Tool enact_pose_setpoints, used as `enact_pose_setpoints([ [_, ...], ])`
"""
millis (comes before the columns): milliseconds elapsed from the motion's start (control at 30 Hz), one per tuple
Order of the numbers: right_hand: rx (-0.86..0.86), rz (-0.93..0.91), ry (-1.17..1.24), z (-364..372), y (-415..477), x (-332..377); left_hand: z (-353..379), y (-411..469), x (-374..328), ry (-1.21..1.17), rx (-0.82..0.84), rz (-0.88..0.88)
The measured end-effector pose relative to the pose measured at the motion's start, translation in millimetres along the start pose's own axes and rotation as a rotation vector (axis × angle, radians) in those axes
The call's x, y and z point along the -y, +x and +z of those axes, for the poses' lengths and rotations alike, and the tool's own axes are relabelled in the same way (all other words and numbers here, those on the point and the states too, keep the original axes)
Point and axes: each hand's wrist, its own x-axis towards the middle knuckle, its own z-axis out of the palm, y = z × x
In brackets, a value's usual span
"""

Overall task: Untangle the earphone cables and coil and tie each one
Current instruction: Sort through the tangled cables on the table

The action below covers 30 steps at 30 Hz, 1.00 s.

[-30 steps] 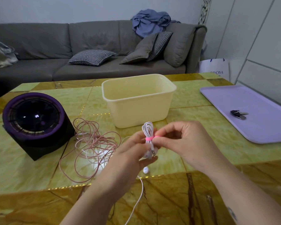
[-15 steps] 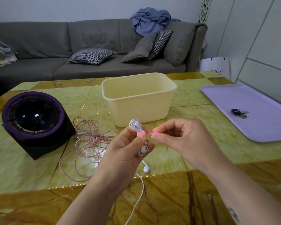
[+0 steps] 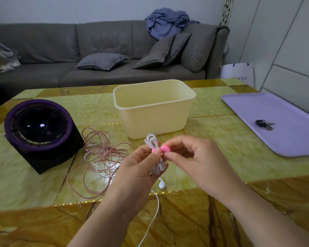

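Holding the white earphone cable up over the table, just in front of the cream plastic tub. It's looped into a small upright bundle, with the loops sticking out the top of the left hand. That hand is curled round the lower half of the bundle, with the thumb pressed against the pink tie at the middle. The right hand comes in from the other side, and its fingers are pinched together on the round pink end of that tie, right beside the left thumb. The jack plug pokes out at the bottom of the bundle. One earbud hangs just below the left hand, down at the table surface, and a loose length of white cord runs off toward the bottom edge. Can't tell if the tie goes all the way round.

The pink earphone cable is a loose tangle on the table, left of the hands, with some white cord mixed in. It's touching the base of the black and purple round gadget at the far left. Off to the right there's a lilac tray with a bunch of keys on it. A grey sofa sits behind the table with a checked cushion and a heap of blue cloth on the backrest.
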Motion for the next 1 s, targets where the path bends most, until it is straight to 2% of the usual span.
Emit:
enact_pose_setpoints([
  [133,-0.023,0.024,-0.013,-1,1,-1,3,-1,0,-0.07,0.03,-0.037],
  [267,0.027,0.055,-0.02,-6,2,-1,3,0,-2,-0.119,0.033,-0.101],
  [567,0.105,0.177,0.081,-11,4,-3,-1,2,0,-0.088,-0.004,-0.123],
  [667,0.085,0.204,0.04,-8,5,-6,-1,2,3,0.111,-0.033,-0.061],
  [800,0.144,0.223,0.064,-12,7,-5,0,-3,1,0.388,-0.048,0.028],
  [867,0.135,0.253,0.126,-15,9,-7,-3,-3,-3,0.709,-0.087,0.164],
  [933,0.046,0.295,0.217,-16,13,-12,-9,-1,-12,1.08,-0.179,0.353],
  [1000,-0.095,0.329,0.344,-16,17,-19,-19,1,-23,1.217,-0.232,0.418],
])
